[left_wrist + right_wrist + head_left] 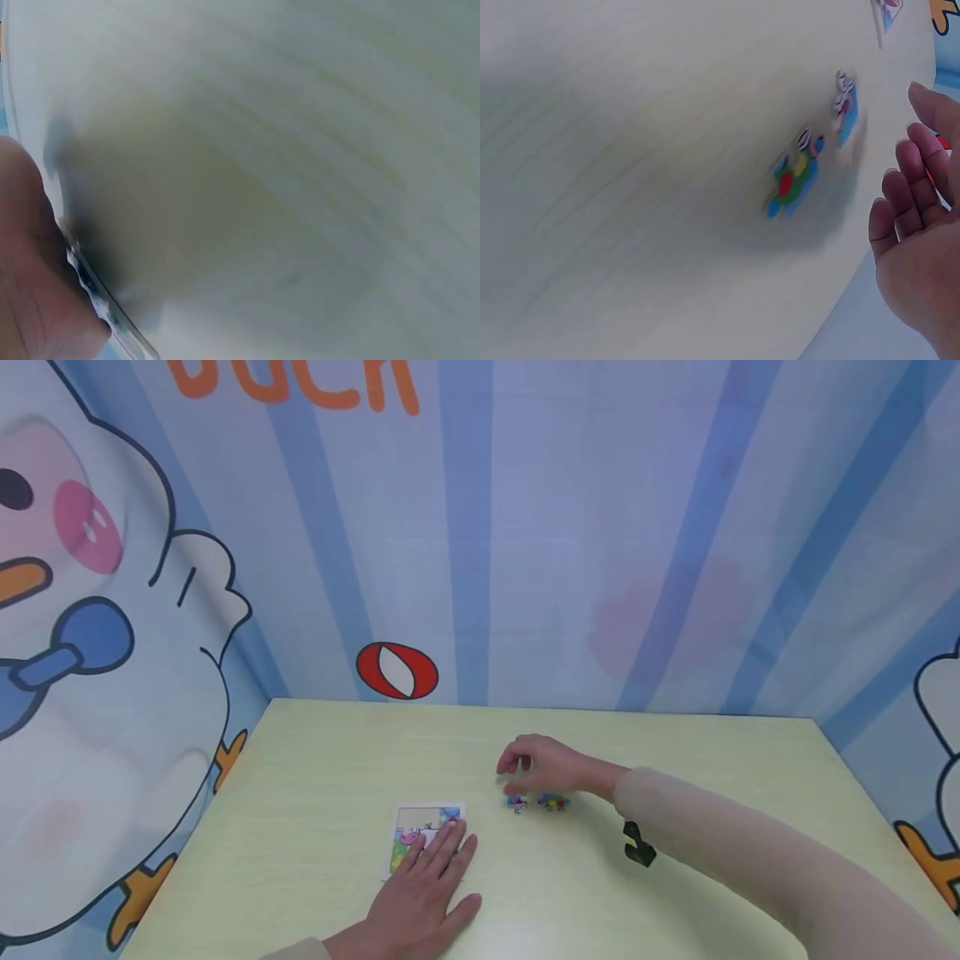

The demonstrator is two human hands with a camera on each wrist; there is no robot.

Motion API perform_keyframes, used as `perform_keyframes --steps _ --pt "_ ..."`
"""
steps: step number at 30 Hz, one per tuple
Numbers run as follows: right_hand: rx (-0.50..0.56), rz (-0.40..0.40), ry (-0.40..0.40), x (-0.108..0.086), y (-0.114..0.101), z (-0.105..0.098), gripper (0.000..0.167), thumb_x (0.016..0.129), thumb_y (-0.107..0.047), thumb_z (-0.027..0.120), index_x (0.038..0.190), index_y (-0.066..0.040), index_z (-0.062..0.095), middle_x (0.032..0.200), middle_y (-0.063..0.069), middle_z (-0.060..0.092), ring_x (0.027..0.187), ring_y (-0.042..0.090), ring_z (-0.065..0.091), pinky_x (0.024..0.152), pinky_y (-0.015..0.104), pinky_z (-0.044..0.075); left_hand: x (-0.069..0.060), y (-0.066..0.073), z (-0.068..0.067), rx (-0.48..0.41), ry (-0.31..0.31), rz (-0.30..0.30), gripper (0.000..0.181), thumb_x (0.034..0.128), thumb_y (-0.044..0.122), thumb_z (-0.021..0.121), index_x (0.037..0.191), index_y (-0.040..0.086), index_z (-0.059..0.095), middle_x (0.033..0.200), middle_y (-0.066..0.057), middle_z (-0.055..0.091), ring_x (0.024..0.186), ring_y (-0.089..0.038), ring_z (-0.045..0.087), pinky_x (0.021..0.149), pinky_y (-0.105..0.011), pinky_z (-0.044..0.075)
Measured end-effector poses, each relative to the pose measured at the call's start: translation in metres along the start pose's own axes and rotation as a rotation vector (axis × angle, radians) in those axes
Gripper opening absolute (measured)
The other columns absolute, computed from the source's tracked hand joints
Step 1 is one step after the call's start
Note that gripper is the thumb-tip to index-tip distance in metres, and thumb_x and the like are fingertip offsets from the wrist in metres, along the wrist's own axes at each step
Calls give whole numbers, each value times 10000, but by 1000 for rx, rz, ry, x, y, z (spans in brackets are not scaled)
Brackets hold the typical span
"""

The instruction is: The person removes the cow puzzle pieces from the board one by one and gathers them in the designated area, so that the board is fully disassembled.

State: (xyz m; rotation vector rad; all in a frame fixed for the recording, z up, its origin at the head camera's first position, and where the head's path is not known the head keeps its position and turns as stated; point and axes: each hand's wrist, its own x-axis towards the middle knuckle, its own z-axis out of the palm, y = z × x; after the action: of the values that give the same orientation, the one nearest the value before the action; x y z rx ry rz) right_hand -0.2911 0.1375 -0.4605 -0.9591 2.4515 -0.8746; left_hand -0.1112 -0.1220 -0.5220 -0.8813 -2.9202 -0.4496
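A small square jigsaw puzzle (405, 827) in a white-edged tray lies on the table, printed with a pink cartoon figure. My left hand (420, 893) rests on its lower right part with straight fingers and covers that part. Two loose jigsaw pieces lie to the right: a multicoloured piece (796, 178) and a smaller blue-and-white piece (845, 109). Above them hovers my right hand (546, 763), its fingers loosely bent and nothing visible between them. In the right wrist view a gap separates those fingers (907, 187) from both pieces.
The pale wooden table (337, 760) ends at a striped blue backdrop (540, 527) with cartoon ducks. A dark buckle-like item (638, 845) shows beside the right sleeve (720, 827). The left wrist view shows mostly bare tabletop (262, 187) and the tray's edge.
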Motion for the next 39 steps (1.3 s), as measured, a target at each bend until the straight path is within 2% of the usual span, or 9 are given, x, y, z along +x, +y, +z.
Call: perform_keyframes --steps 5,9,12,15,17,25,29,35,39 --pt "-15 -43 -43 15 -13 7 270 959 -200 821 1197 -86 764 1110 51 699 1014 186 606 928 345 523 1 4 -14 32 -66 22 684 1132 500 413 1651 55 392 1743 -144 309 1612 -303 291 1262 -563 311" --pt "-20 -63 -74 24 -21 15 286 958 -215 826 1215 -100 774 1117 35 702 1023 171 601 939 330 514 -1 3 -19 80 -101 44 684 1131 513 403 1654 73 395 1742 -125 321 1608 -291 306 1260 -550 326" --pt "-29 -71 -96 32 -28 21 293 957 -230 832 1223 -119 777 1117 20 697 1028 171 594 946 326 508 -5 -3 -17 150 -54 97 671 1126 516 418 1627 71 442 1715 -124 380 1581 -292 363 1233 -528 374" --pt "-50 -91 -116 38 -32 26 298 953 -227 836 1227 -126 776 1110 13 693 1029 182 591 945 318 505 -8 -8 -12 221 21 149 652 1124 514 435 1597 69 486 1684 -123 434 1549 -286 419 1194 -498 423" --pt "-70 -105 -127 42 -34 29 298 951 -229 839 1227 -134 777 1102 6 690 1030 180 586 944 312 501 -9 -10 -9 243 41 165 648 1124 515 436 1594 72 493 1679 -120 443 1543 -279 428 1180 -488 435" --pt "-124 -143 -164 56 -38 39 273 939 -233 852 1201 -177 798 1080 -28 687 1004 128 563 918 276 469 -9 -12 -4 218 18 168 663 1138 529 382 1621 80 451 1698 -117 411 1565 -270 393 1208 -483 405" --pt "-126 -128 -187 60 -42 44 252 934 -255 860 1178 -217 810 1086 -62 670 1016 102 544 922 267 456 -9 -12 -3 216 13 166 666 1137 529 389 1617 73 457 1697 -117 414 1565 -269 395 1206 -486 406" --pt "-143 -118 -216 64 -47 50 179 944 -251 851 1120 -230 826 1088 -79 664 1045 114 546 930 257 451 -7 -9 -11 149 -64 131 677 1133 513 402 1640 63 418 1719 -127 370 1585 -282 356 1230 -517 383" --pt "-163 -125 -226 66 -49 52 137 949 -243 846 1084 -231 827 1066 -85 646 1032 115 533 910 250 444 -8 -8 -13 140 -94 115 683 1135 512 390 1654 70 391 1730 -117 349 1594 -274 340 1241 -518 370"
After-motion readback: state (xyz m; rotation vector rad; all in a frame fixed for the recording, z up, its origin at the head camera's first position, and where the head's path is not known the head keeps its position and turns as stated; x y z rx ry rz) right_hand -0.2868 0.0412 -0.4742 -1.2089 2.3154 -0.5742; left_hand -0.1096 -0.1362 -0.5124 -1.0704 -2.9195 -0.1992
